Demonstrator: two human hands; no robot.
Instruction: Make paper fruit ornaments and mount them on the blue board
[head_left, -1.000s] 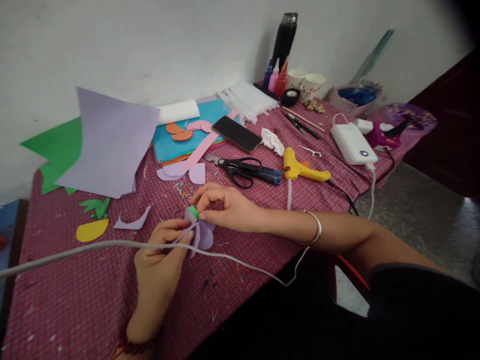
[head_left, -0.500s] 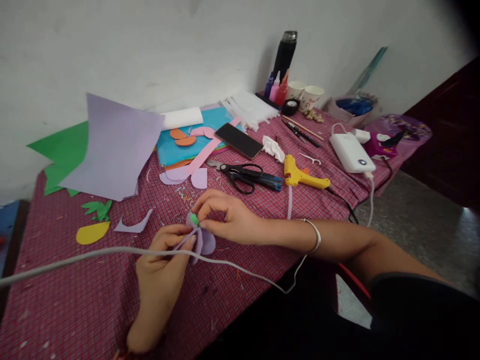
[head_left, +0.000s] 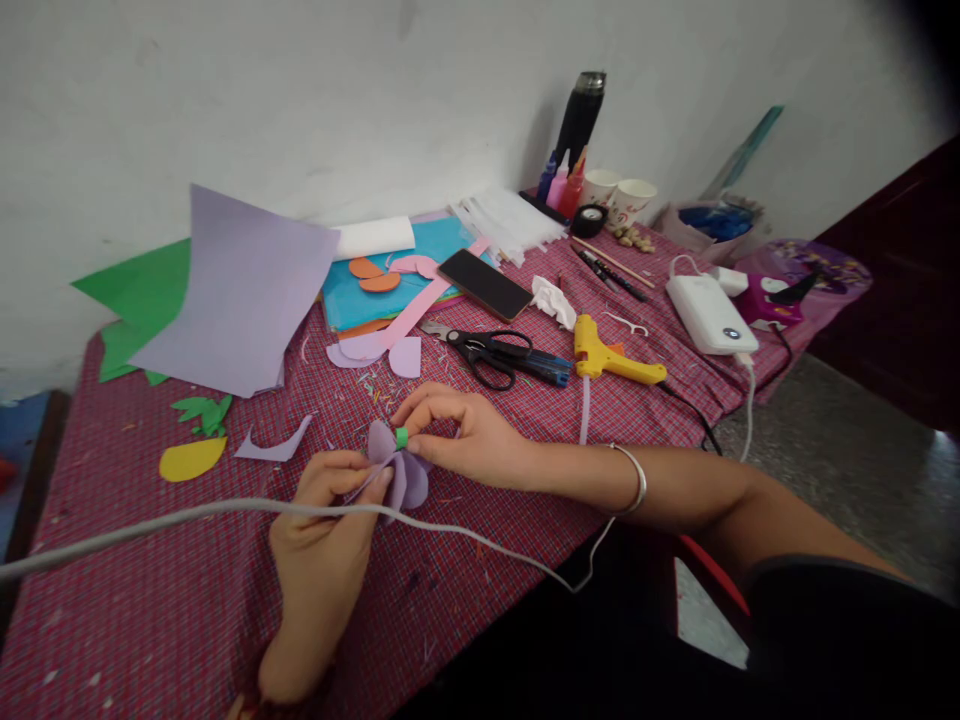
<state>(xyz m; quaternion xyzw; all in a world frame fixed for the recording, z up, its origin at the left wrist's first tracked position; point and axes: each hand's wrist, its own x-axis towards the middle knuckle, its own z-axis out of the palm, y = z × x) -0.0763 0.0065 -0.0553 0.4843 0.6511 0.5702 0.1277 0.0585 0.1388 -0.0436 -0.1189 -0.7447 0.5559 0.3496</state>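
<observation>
A small lilac paper flower (head_left: 401,470) with a green band (head_left: 402,438) at its middle sits just above the red checked tablecloth (head_left: 150,600). My left hand (head_left: 322,530) pinches the lower petals from below. My right hand (head_left: 465,440) pinches the green band with thumb and forefinger. A thin white cable (head_left: 187,512) runs across in front of my left hand.
Behind the hands lie black scissors (head_left: 491,352), a yellow glue gun (head_left: 611,355), a phone (head_left: 485,285), a white power bank (head_left: 711,312), lilac (head_left: 240,290) and green (head_left: 135,290) paper sheets, paper offcuts, a yellow leaf shape (head_left: 191,458). Bottles, cups and a flask (head_left: 581,120) stand by the wall.
Both hands stay on the flower. My right fingers have turned the green band so it shows more plainly. The view has shifted slightly.
</observation>
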